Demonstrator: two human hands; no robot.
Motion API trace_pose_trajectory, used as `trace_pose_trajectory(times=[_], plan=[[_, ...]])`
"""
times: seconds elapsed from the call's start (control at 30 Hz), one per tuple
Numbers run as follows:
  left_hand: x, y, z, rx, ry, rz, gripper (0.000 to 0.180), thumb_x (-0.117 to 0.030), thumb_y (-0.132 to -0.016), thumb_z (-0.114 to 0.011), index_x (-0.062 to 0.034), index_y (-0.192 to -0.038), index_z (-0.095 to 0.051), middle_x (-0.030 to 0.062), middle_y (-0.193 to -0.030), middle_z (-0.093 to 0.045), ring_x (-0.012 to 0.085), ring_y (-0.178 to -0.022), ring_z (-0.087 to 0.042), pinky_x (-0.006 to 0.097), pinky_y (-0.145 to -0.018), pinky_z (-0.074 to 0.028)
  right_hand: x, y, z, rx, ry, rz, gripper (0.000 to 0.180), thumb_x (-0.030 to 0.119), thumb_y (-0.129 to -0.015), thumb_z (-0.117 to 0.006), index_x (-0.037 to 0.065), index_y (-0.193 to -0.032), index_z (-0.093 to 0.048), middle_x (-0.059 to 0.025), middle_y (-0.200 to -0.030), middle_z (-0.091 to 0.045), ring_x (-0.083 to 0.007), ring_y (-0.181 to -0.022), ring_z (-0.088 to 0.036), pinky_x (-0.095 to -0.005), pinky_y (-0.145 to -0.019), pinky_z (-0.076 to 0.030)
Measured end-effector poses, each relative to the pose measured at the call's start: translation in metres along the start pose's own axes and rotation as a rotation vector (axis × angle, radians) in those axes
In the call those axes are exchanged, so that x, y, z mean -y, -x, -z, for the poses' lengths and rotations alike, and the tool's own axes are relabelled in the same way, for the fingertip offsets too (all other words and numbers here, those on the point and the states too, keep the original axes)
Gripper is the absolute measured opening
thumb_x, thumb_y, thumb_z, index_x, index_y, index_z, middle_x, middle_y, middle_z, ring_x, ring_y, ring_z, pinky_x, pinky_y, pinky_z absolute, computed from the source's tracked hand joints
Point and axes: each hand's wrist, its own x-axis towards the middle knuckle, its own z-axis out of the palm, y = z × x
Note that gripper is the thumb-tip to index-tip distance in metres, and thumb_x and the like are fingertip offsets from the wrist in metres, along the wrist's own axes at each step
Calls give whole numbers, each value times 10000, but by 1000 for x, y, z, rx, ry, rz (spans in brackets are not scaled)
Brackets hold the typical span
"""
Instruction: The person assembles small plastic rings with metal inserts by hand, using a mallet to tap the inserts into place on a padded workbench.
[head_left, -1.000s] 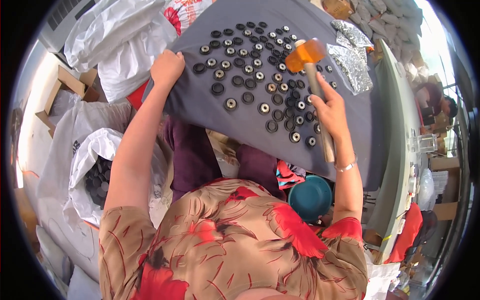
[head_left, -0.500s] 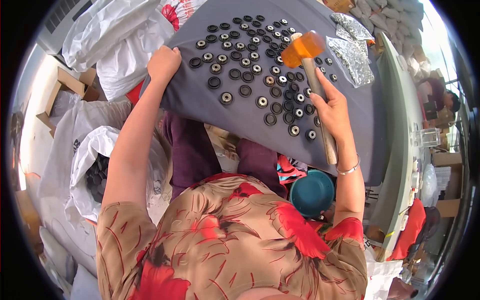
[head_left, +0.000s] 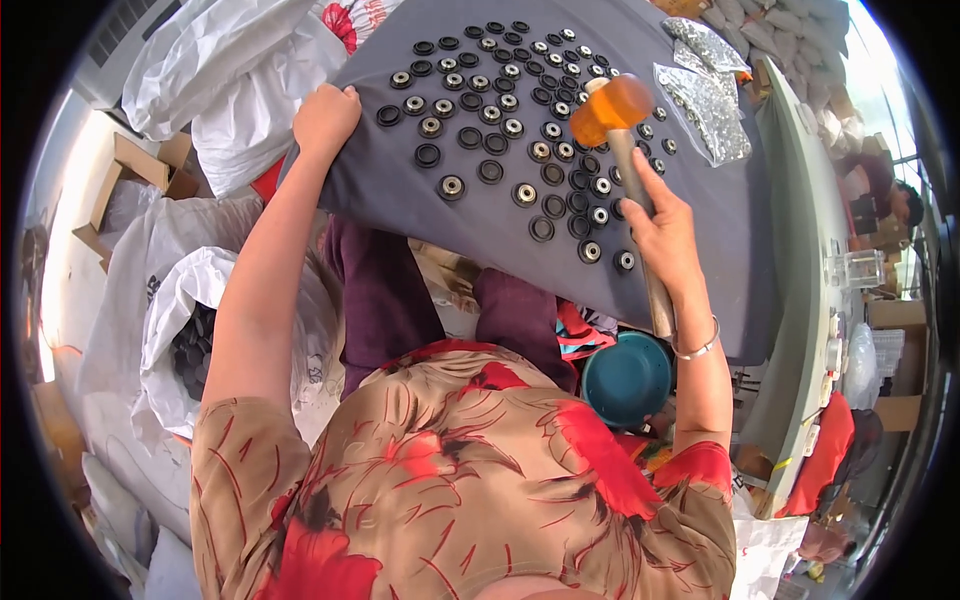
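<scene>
The right hand point(head_left: 664, 232) grips the mallet point(head_left: 623, 155), orange head point(head_left: 611, 110) beyond it; the left hand point(head_left: 327, 118) clutches cloth point(head_left: 385, 190).

Your mallet point(head_left: 622, 158) pairs a glossy, plastic-looking head point(head_left: 612, 108) with a smooth wooden handle point(head_left: 660, 308). Before you, matt cloth point(head_left: 710, 270) carries rubbery-looking rings point(head_left: 427, 155), some with shiny metal centres point(head_left: 452, 187); your bracelet point(head_left: 705, 347) looks like polished metal.

The head camera looks steeply down and forward from above the patterned shirt point(head_left: 450, 470), which is nearest to it, toward the grey table point(head_left: 390, 190), where the left hand point(head_left: 327, 122) and the right hand point(head_left: 662, 225) are farther off. Its fisheye view is upright and very wide, from a white sack point(head_left: 250, 115) at left to the greenish counter point(head_left: 808, 240) at right.
</scene>
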Motion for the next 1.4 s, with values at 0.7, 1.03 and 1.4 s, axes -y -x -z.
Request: trace_pose_trajectory(times=[0.7,1.03,1.4], plan=[[5,-2,-2,41,-28,11,507,-415,-912,-472,42,-1042,-651,262,-1090,-650,413,-1039,-622,482,-899,-480,24,45,40,-42,-67,-287,600,-13,-847,-602,84,-1420,-449,-135,-1377,-542,-167,-1227,-526,-293,-1017,-405],[5,-3,-7,47,-85,-20,525,-428,-912,-455,37,-1070,-642,261,-1099,-648,408,-1044,-622,472,-906,-481,-7,56,30,33,35,-226,599,32,-845,-615,113,-1416,-453,-182,-1112,-681,-220,-956,-673,-306,-884,-480],[6,-4,-7,38,-88,-29,517,-425,-911,-452,27,-1057,-655,256,-1089,-653,407,-1053,-617,477,-910,-476,-8,94,25,20,57,-99,610,14,-839,-610,123,-1418,-451,-228,-1178,-629,-322,-1050,-649,-348,-890,-490]])
